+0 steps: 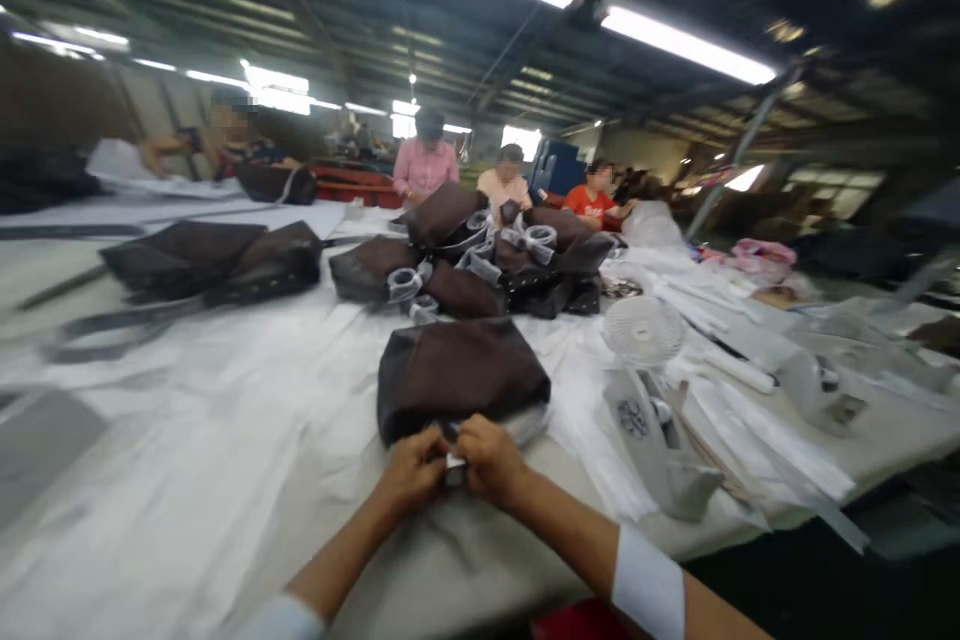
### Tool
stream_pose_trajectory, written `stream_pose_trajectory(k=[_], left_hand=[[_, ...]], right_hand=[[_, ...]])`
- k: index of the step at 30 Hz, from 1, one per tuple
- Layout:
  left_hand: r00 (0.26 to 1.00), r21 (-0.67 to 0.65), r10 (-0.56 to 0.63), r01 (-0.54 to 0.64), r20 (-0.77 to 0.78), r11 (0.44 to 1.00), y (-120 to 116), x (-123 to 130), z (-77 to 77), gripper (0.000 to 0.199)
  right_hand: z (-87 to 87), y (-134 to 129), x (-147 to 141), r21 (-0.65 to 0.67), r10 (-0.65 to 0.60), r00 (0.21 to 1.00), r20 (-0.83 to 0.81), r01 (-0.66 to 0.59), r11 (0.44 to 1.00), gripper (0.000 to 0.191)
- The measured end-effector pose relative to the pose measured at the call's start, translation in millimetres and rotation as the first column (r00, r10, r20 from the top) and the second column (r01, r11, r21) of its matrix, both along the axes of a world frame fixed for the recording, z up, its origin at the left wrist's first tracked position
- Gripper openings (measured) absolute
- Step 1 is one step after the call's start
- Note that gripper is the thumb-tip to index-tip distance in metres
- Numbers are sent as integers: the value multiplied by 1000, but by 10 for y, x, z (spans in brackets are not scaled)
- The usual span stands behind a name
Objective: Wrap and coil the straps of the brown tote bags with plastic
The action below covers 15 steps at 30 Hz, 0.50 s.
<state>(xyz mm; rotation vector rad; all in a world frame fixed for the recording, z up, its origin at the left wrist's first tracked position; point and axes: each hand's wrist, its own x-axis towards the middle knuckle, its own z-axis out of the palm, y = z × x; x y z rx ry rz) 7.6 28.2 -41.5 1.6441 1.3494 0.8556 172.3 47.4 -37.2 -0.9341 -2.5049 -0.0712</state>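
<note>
A dark brown bag with black sides (465,370) lies on the table right in front of me. At its near edge, my left hand (415,470) and my right hand (489,458) meet with fingers pinched together. Between them shows a short dark strip with a white band (454,464), gripped from both sides. Blur and my fingers hide whether this strip is part of the bag's strap. Clear plastic (531,423) shows beside the bag, near my right hand.
Behind the bag rises a heap of similar bags (457,270) with wrapped straps. More dark bags (217,260) lie left. On the right are a white round fan-like object (643,330), a grey tape dispenser (660,440) and plastic sheets (772,440). Several people work across the table.
</note>
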Motion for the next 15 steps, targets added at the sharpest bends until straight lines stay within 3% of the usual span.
stream_pose_trajectory(k=[3, 6, 9, 12, 15], left_hand=[[999, -50, 37, -36, 10, 998, 16, 54, 4, 8], [999, -77, 18, -15, 35, 997, 24, 48, -25, 6], [995, -124, -39, 50, 93, 991, 36, -13, -13, 10], [982, -148, -150, 166, 111, 975, -30, -99, 113, 20], [990, -169, -139, 143, 35, 975, -80, -128, 179, 28]], right_hand=[[49, -66, 40, 7, 100, 992, -76, -100, 995, 17], [44, -132, 45, 70, 125, 992, -3, -125, 990, 23], [41, -185, 47, 143, 116, 983, 146, -137, 980, 21], [43, -289, 130, 201, 167, 968, 186, -203, 958, 26], [-153, -274, 289, 289, 301, 949, 90, -314, 904, 33]])
